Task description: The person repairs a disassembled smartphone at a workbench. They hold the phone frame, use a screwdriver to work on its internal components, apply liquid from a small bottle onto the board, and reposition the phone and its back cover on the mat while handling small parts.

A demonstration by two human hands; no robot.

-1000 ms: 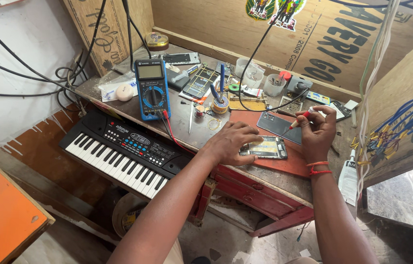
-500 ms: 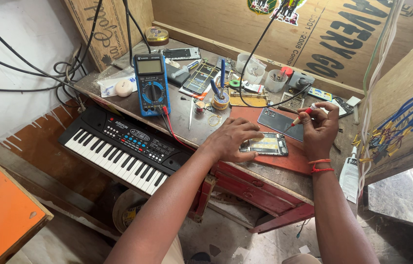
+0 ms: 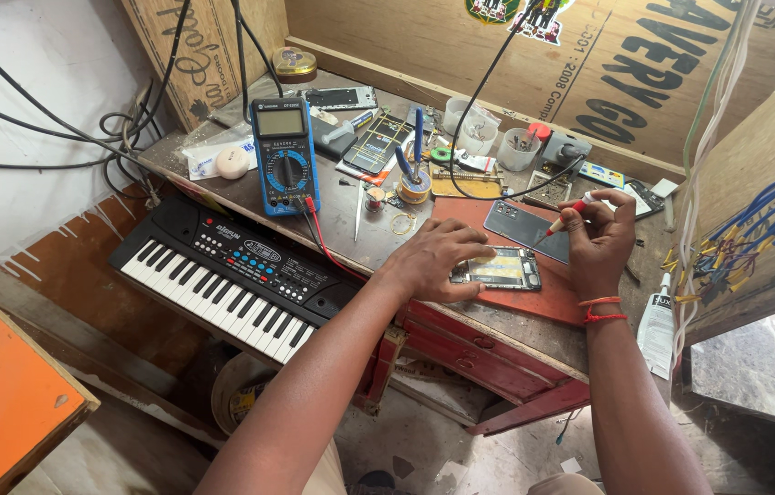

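Since a second ago, both hands have barely shifted. One keyboard (image 3: 222, 275) and one blue multimeter (image 3: 284, 156) sit leftward, out of the way. My left hand (image 3: 438, 261) presses flat, fingers spread, pinning the one opened phone (image 3: 498, 269) on the red mat (image 3: 543, 293). My right hand (image 3: 603, 243) pinches one red-tipped screwdriver (image 3: 560, 220), tip angled down above it.

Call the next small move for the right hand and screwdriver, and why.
Probably lower the screwdriver tip to the opened phone. The right hand holds it raised, tip pointing at the phone but apart from it, while the left hand presses on the phone's left end.
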